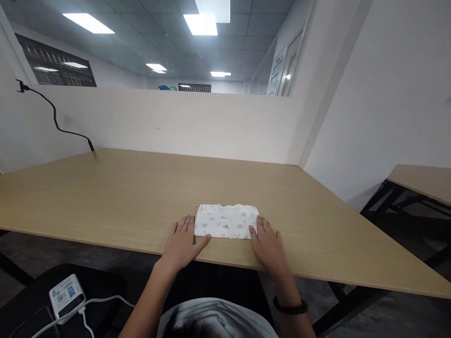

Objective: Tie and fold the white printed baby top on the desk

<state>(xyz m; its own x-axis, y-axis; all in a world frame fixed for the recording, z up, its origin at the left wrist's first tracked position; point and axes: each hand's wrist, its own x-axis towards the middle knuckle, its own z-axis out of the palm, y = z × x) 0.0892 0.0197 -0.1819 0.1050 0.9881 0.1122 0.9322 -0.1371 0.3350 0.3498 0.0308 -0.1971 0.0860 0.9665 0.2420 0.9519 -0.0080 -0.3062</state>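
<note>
A white cloth garment with small printed figures lies folded into a flat rectangle near the table's front edge. Its exact kind is hard to tell in this folded state. My left hand rests flat on the table at the cloth's left side, fingers stretched out, the thumb touching its lower left edge. On the opposite side my right hand lies flat with fingers extended, its thumb and fingertips on the right edge of the cloth. Neither hand grips it.
The wooden table ends at a low white partition. A black gooseneck holder stands at the back left. Below left, a white power bank with cables lies on a black seat. Another table stands at right.
</note>
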